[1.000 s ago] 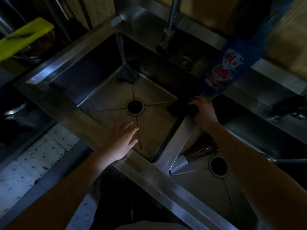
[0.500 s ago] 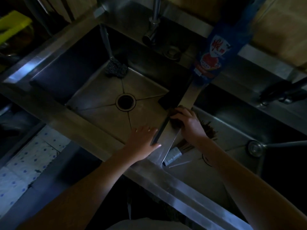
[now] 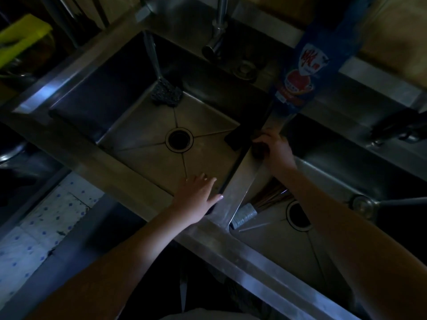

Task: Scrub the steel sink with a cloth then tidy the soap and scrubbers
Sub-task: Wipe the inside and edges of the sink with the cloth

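Note:
A double steel sink [image 3: 138, 144] fills the dim view. My right hand [image 3: 273, 150] grips a dark cloth [image 3: 257, 152] and presses it on the steel divider [image 3: 240, 188] between the two basins. My left hand [image 3: 198, 197] rests flat with straight fingers at the near end of that divider. A dark mesh scrubber [image 3: 166, 93] lies in the far corner of the left basin. A dark flat pad [image 3: 238, 138] leans at the left basin's right side. A blue soap bottle [image 3: 302, 75] stands on the back ledge behind the divider.
A tap [image 3: 217, 31] hangs over the back of the left basin, whose drain [image 3: 179, 139] sits at its centre. A stick brush with a taped handle [image 3: 256, 209] lies in the right basin. A yellow-green item [image 3: 20, 38] sits far left. Tiled floor shows lower left.
My right hand slid the cloth toward me along the divider, then back away toward the soap bottle. My left hand moved right onto the divider's near end and stays there.

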Action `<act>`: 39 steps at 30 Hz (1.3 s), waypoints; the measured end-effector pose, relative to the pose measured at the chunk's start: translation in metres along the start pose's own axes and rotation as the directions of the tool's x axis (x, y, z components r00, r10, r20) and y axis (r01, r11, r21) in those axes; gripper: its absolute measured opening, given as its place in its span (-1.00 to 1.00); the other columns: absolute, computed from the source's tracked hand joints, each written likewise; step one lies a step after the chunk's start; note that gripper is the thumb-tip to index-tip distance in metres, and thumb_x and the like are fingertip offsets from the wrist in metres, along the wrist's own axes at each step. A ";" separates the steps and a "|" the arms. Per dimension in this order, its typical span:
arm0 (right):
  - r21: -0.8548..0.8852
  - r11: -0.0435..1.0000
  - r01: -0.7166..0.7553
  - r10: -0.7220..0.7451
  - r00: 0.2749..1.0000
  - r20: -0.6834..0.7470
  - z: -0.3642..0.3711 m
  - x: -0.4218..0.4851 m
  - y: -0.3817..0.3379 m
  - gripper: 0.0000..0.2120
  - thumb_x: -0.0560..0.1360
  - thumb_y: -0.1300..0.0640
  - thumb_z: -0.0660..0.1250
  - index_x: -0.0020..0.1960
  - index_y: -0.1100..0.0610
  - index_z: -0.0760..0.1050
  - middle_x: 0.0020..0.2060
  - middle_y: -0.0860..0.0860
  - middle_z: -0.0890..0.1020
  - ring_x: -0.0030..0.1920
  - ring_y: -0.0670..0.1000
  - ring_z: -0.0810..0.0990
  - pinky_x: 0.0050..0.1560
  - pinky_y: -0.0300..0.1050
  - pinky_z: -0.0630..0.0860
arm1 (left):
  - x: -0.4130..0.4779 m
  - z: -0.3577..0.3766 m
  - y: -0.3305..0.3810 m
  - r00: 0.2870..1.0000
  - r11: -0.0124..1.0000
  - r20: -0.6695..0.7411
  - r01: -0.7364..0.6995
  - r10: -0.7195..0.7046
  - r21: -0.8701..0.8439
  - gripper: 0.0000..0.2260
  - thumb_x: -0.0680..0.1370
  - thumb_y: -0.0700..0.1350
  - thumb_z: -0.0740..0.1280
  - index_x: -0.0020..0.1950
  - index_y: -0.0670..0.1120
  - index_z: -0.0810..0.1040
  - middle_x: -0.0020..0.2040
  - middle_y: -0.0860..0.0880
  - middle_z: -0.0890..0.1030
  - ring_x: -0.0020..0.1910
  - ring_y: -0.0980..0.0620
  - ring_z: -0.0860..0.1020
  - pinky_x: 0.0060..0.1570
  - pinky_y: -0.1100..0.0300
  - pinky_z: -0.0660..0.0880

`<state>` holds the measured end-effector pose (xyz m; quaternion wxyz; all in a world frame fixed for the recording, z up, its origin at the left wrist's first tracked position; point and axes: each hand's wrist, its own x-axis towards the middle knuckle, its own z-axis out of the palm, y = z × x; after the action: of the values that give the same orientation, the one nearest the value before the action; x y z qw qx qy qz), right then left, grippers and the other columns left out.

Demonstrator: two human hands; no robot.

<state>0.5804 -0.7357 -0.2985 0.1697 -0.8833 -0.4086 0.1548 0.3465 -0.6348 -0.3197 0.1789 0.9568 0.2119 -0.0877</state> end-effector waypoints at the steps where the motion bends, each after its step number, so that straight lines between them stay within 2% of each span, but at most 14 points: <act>1: 0.004 1.000 0.026 -0.026 1.000 0.010 0.004 -0.013 -0.004 -0.57 0.41 0.43 0.29 0.20 0.09 0.53 0.33 0.05 0.43 0.32 0.18 0.37 0.34 0.11 0.37 | -0.003 -0.002 -0.005 1.000 1.000 -0.015 0.013 -0.013 -0.006 -0.52 0.55 0.23 0.08 0.36 -0.02 0.30 0.23 -0.05 0.46 0.20 -0.07 0.44 0.18 0.01 0.33; 5: 0.009 0.991 0.137 -0.137 0.990 0.040 0.020 -0.068 -0.035 -0.61 0.39 0.39 0.31 0.15 0.08 0.56 0.27 0.06 0.48 0.30 0.20 0.39 0.32 0.12 0.41 | -0.023 -0.010 -0.033 0.995 0.996 -0.049 0.089 -0.090 -0.025 -0.61 0.56 0.15 0.16 0.32 0.01 0.35 0.17 -0.03 0.48 0.13 -0.04 0.47 0.13 0.04 0.37; 9: -0.004 0.976 0.217 -0.216 0.973 0.075 0.038 -0.115 -0.066 -0.56 0.37 0.39 0.22 0.16 0.06 0.57 0.25 0.04 0.52 0.32 0.20 0.40 0.31 0.08 0.43 | -0.043 -0.017 -0.056 0.994 0.997 -0.080 0.072 -0.073 -0.016 -0.66 0.54 0.06 0.24 0.25 -0.05 0.42 0.12 -0.06 0.47 0.06 -0.10 0.48 0.05 0.01 0.38; 12: -0.016 0.963 0.269 -0.266 0.959 0.101 0.049 -0.134 -0.086 -0.56 0.38 0.43 0.29 0.14 0.05 0.57 0.25 0.02 0.53 0.30 0.20 0.42 0.25 0.06 0.48 | -0.046 -0.022 -0.071 0.998 0.999 -0.039 0.045 -0.044 0.031 -0.66 0.54 0.05 0.26 0.26 -0.06 0.44 0.14 -0.06 0.46 0.07 -0.14 0.47 0.12 -0.03 0.33; 15: -0.042 0.947 0.318 -0.308 0.937 0.164 0.057 -0.145 -0.102 -0.61 0.36 0.38 0.33 0.10 0.04 0.59 0.23 0.03 0.55 0.26 0.22 0.47 0.24 0.09 0.49 | -0.044 -0.029 -0.086 1.000 0.999 0.000 0.020 -0.020 -0.038 -0.68 0.54 0.03 0.26 0.27 -0.04 0.43 0.20 -0.05 0.44 0.14 -0.15 0.43 0.23 -0.08 0.24; 18: -0.064 0.954 0.293 -0.265 0.923 0.278 0.062 -0.143 -0.119 -0.62 0.39 0.24 0.33 0.18 0.01 0.54 0.29 0.01 0.50 0.28 0.20 0.44 0.32 0.09 0.41 | -0.041 -0.038 -0.104 1.000 0.997 -0.001 0.002 -0.002 -0.082 -0.71 0.55 0.01 0.25 0.26 0.00 0.44 0.24 -0.01 0.41 0.18 -0.15 0.41 0.29 -0.09 0.17; 22: -0.036 0.989 0.141 -0.116 0.917 0.383 0.067 -0.113 -0.141 -0.62 0.43 0.15 0.34 0.24 -0.04 0.48 0.25 -0.02 0.50 0.19 0.10 0.51 0.23 -0.06 0.42 | -0.035 -0.053 -0.129 1.000 0.997 -0.005 -0.004 0.004 -0.081 -0.71 0.56 0.01 0.23 0.27 0.02 0.42 0.25 0.02 0.40 0.18 -0.15 0.39 0.27 -0.06 0.17; 26: -0.059 0.998 -0.017 0.050 0.787 0.615 0.066 -0.069 -0.145 -0.67 0.49 0.19 0.27 0.25 0.03 0.48 0.18 0.05 0.55 0.17 0.07 0.54 0.19 -0.10 0.47 | -0.028 -0.062 -0.152 0.997 0.997 0.030 -0.066 0.068 -0.044 -0.68 0.57 0.06 0.20 0.28 0.01 0.41 0.24 0.03 0.40 0.20 -0.05 0.41 0.29 -0.07 0.16; 29: -0.257 0.965 0.052 0.157 0.671 0.725 0.082 -0.049 -0.147 -0.78 0.54 0.16 0.22 0.17 0.12 0.49 0.06 0.12 0.58 0.06 0.13 0.58 -0.02 -0.08 0.51 | -0.024 -0.063 -0.170 0.994 0.996 0.073 -0.081 0.083 -0.022 -0.67 0.57 0.08 0.18 0.29 0.01 0.40 0.26 0.03 0.40 0.24 -0.02 0.39 0.30 -0.05 0.14; 31: -0.349 0.933 0.090 0.231 0.594 0.770 0.096 -0.041 -0.149 -0.78 0.55 0.20 0.22 0.18 0.18 0.48 0.08 0.15 0.57 0.03 0.14 0.58 -0.11 -0.10 0.46 | -0.021 -0.062 -0.181 0.993 0.997 0.090 -0.075 0.076 -0.019 -0.67 0.56 0.10 0.18 0.28 0.03 0.40 0.26 0.04 0.40 0.23 0.00 0.40 0.29 -0.04 0.15; 33: -0.390 0.916 0.098 0.282 0.534 0.797 0.109 -0.032 -0.148 -0.71 0.54 0.29 0.20 0.26 0.21 0.44 0.16 0.17 0.54 0.09 0.15 0.57 -0.09 -0.11 0.45 | -0.017 -0.061 -0.190 0.992 0.997 0.111 -0.061 0.065 -0.035 -0.66 0.55 0.14 0.17 0.25 0.03 0.44 0.24 0.04 0.42 0.22 0.01 0.41 0.29 -0.05 0.15; 36: -0.393 0.913 0.108 0.305 0.459 0.834 0.119 -0.014 -0.142 -0.51 0.56 0.35 0.14 0.46 0.15 0.21 0.31 0.17 0.43 0.18 0.16 0.51 -0.03 -0.11 0.42 | -0.011 -0.062 -0.197 0.986 0.995 0.146 -0.073 0.083 -0.074 -0.65 0.52 0.20 0.18 0.18 0.04 0.50 0.19 0.04 0.46 0.19 -0.01 0.44 0.28 -0.07 0.16; 37: -0.396 0.911 0.111 0.311 0.446 0.840 0.121 -0.007 -0.138 -0.47 0.56 0.36 0.14 0.49 0.13 0.15 0.33 0.17 0.42 0.16 0.15 0.51 -0.03 -0.11 0.42 | -0.008 -0.064 -0.199 0.984 0.993 0.153 -0.083 0.095 -0.084 -0.64 0.51 0.21 0.18 0.17 0.05 0.50 0.17 0.04 0.47 0.17 -0.01 0.45 0.26 -0.05 0.19; 39: -0.433 0.892 0.131 0.334 0.454 0.826 0.123 0.007 -0.128 -0.51 0.57 0.32 0.14 0.48 0.16 0.19 0.29 0.17 0.45 0.07 0.11 0.52 0.02 -0.08 0.46 | -0.003 -0.066 -0.204 0.981 0.990 0.163 -0.087 0.104 -0.107 -0.61 0.49 0.23 0.20 0.18 0.04 0.49 0.16 0.04 0.49 0.13 -0.02 0.48 0.20 0.00 0.26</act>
<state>0.4478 -0.6309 -0.3549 -0.2800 -0.7095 -0.4044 0.5046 0.2608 -0.4381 -0.3200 0.2476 0.9449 0.1540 -0.1489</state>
